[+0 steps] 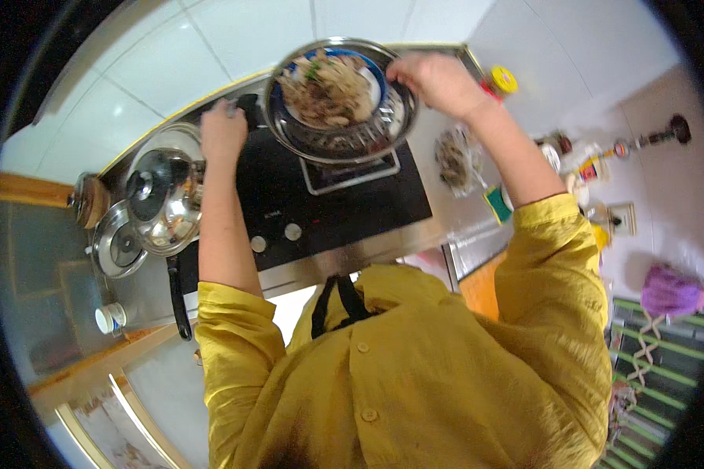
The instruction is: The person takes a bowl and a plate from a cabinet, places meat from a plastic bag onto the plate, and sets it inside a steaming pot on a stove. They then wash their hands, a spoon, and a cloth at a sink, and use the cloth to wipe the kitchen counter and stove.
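A round steel pan (352, 153) stands on the right part of the black stovetop (334, 228). Inside it is a blue-rimmed plate (375, 88) heaped with pale sliced food (328, 97) and a bit of green. My right hand (431, 79) is at the pan's right side, its fingers bent at the rim of the plate; blur hides whether they grip it. To the left of the pan, my left hand (224, 132) has curled fingers near a dark handle, with a small shiny thing at the fingertips. Whether it holds that thing is unclear.
A lidded frying pan (164, 202) with a black handle stands at the left, beside another glass lid (120, 240) and a white-lidded jar (110, 318). Right of the stove lie a plastic bag of food (457, 161) and a green-yellow sponge (497, 204). A yellow-lidded jar (503, 80) stands near the wall.
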The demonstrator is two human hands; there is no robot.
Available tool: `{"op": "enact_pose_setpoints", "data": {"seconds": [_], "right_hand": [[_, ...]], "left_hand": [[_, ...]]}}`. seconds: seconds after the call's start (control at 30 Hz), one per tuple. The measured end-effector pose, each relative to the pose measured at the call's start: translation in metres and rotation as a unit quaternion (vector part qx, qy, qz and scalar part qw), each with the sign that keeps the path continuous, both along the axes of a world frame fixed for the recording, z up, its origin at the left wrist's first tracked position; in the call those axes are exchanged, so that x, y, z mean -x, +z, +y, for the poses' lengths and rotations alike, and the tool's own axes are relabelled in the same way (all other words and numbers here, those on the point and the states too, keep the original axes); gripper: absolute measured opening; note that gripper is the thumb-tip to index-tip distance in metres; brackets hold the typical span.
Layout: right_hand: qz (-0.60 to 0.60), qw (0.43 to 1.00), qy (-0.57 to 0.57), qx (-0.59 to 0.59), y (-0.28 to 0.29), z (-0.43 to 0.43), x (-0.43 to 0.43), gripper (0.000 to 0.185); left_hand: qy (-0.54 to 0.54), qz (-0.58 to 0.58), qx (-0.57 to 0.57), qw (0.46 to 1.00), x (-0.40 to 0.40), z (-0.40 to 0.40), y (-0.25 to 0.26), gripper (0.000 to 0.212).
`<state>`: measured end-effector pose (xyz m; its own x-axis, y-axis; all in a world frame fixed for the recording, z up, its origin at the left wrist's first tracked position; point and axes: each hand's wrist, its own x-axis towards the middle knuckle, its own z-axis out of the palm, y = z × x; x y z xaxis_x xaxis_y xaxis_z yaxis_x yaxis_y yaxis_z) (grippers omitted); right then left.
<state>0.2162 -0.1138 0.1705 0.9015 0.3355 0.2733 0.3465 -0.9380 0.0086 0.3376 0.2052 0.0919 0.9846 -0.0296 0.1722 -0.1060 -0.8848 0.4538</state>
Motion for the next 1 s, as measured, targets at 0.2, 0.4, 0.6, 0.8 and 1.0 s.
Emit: {"op": "enact_pose_setpoints", "data": {"seconds": [0.2,0.4,0.6,0.8,1.0], "right_hand": [[0.031,0.972,-0.137,-0.187,-0.016,-0.059,0.066,0.017],[0.150,0.852,-0.434,-0.251,-0.129,-0.121,0.150,0.023],[0.173,0.731,-0.635,-0.178,-0.174,-0.066,0.118,0.052],[0.078,0.787,-0.563,-0.240,-0.208,-0.108,0.123,0.025],[0.042,0.804,-0.345,-0.482,-0.141,-0.105,0.154,0.015]], "left_hand": [[-0.089,-0.194,0.151,0.965,0.065,-0.049,0.061,0.030],[-0.358,-0.274,0.276,0.849,0.147,-0.129,0.072,0.023],[-0.498,0.046,0.278,0.820,0.204,-0.164,-0.004,0.014],[-0.511,0.157,0.246,0.809,0.218,-0.167,-0.044,0.013],[-0.390,0.293,0.302,0.819,0.210,-0.175,-0.092,0.020]]}}
